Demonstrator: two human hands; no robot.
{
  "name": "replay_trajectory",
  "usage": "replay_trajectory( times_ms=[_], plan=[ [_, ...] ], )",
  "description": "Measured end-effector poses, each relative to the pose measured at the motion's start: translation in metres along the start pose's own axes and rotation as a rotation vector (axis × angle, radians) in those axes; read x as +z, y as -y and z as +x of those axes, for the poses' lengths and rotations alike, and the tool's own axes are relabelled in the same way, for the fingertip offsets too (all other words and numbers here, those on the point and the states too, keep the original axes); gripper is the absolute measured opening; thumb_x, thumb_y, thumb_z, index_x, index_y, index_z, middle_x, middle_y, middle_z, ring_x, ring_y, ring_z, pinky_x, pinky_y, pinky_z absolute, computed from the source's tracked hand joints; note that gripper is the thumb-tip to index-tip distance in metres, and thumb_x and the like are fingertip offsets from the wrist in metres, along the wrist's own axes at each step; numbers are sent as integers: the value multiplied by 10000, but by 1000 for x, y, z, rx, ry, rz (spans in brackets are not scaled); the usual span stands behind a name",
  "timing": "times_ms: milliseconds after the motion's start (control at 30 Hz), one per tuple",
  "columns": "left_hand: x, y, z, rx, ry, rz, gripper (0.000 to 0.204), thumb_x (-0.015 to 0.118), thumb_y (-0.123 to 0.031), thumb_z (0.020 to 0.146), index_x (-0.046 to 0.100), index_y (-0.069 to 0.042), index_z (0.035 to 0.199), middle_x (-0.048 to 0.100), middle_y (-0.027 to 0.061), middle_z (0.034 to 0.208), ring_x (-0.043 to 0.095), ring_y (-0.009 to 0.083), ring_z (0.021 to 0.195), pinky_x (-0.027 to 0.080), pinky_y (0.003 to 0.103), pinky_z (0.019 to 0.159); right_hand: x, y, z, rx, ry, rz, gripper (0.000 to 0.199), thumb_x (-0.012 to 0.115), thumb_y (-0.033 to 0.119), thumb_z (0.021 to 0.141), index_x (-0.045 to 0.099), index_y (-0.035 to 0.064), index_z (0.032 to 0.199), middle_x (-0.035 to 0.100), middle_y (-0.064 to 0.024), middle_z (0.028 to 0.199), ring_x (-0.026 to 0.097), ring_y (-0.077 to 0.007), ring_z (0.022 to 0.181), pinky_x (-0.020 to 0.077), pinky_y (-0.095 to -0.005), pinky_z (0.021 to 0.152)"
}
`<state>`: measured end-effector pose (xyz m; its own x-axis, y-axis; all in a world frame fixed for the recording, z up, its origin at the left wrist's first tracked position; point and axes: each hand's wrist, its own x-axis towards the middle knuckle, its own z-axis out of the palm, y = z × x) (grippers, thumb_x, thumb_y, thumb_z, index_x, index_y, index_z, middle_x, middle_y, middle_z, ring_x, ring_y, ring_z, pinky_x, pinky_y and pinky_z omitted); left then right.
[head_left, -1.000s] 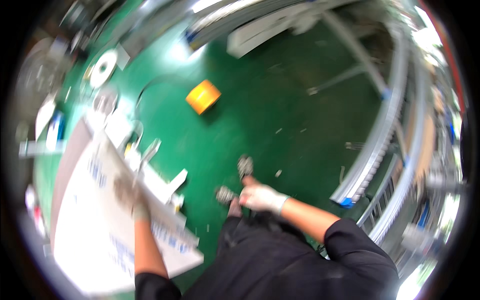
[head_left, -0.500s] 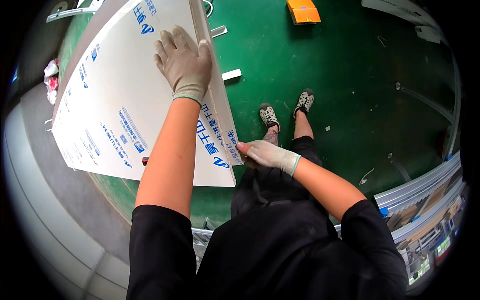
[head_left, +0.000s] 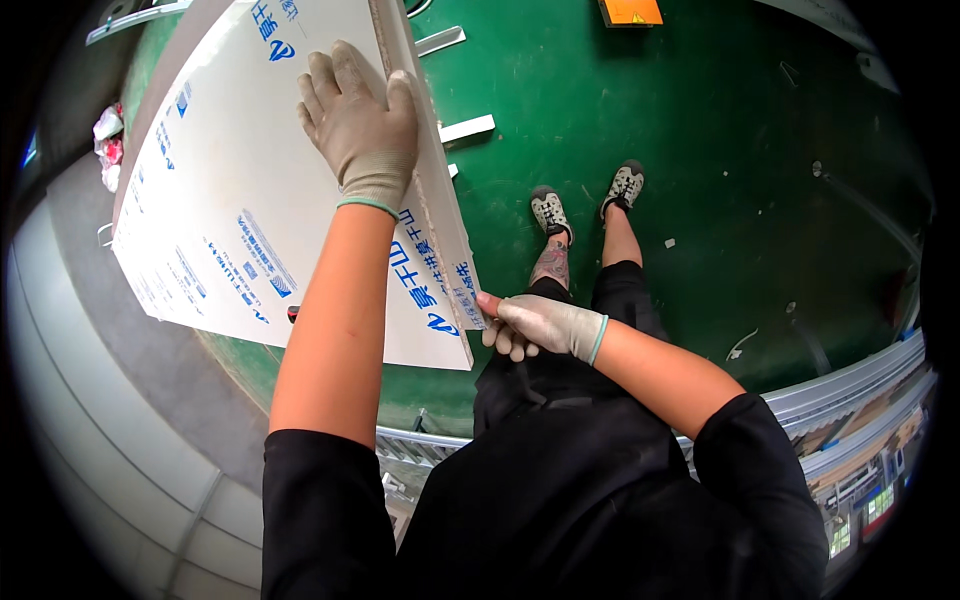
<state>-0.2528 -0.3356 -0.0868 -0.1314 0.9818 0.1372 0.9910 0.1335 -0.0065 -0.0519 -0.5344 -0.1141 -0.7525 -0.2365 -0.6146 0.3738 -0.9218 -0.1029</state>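
A large white plasterboard sheet [head_left: 225,150], printed in blue, spans the left side. A rough line runs down its right part, and a narrow strip [head_left: 430,170] lies beyond it. My left hand [head_left: 362,125], in a grey-beige work glove, presses flat on the sheet beside that line, fingers spread. My right hand [head_left: 548,325], gloved with a bare thumb tip, is at the strip's near right corner. Its thumb rests on the edge and its curled fingers show just below the corner. A small red-and-black object [head_left: 292,314] is partly hidden by my left forearm.
My feet in patterned shoes [head_left: 550,212] stand on the green floor [head_left: 720,220]. Metal channel pieces [head_left: 467,128] stick out beyond the sheet's right edge. An orange box [head_left: 632,12] lies far ahead. Long metal profiles [head_left: 850,385] are stacked at right.
The view has shifted slightly, with the orange box nearer the top edge. My left hand stays pressed on the sheet. More of my right fingers now show below the corner.
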Motion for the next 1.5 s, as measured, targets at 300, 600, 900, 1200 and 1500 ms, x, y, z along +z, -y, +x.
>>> replay_trajectory(
  times_ms=[300,600,900,1200,1500],
  plan=[
    [-2,-2,-2,47,23,-79,725,503,-456,971,361,-58,1560,311,259,1619,227,488,1518,139,548,1255,15,-21,5,-73,-75,495,626,612,648,961,585,54,765,411,29,518,330,-96,382,240,-262,372],
    [-4,-6,-1,37,-11,-85,710,544,-433,951,396,-72,1544,358,233,1595,270,459,1504,168,536,1255,7,-35,7,-116,108,717,423,618,424,1044,579,47,856,476,25,594,375,-65,463,256,-228,404],
    [-37,-15,-72,291,62,-480,672,693,-268,896,477,-29,1485,415,208,1575,349,436,1474,288,506,1215,13,-46,15,-234,158,675,345,531,382,1087,556,113,872,454,55,620,335,-77,475,288,-240,482],
    [-60,17,-178,72,306,-71,838,649,-354,917,301,45,1566,248,289,1642,172,482,1540,100,587,1248,34,-49,20,-314,108,935,230,498,221,1084,491,145,868,397,58,639,312,-67,469,253,-247,441],
    [-60,20,-187,86,354,-41,835,644,-416,891,344,71,1498,262,330,1591,189,539,1495,135,640,1218,41,-41,12,-234,40,1038,273,506,198,1066,470,157,798,379,62,627,289,-68,454,248,-255,444]
  ],
)
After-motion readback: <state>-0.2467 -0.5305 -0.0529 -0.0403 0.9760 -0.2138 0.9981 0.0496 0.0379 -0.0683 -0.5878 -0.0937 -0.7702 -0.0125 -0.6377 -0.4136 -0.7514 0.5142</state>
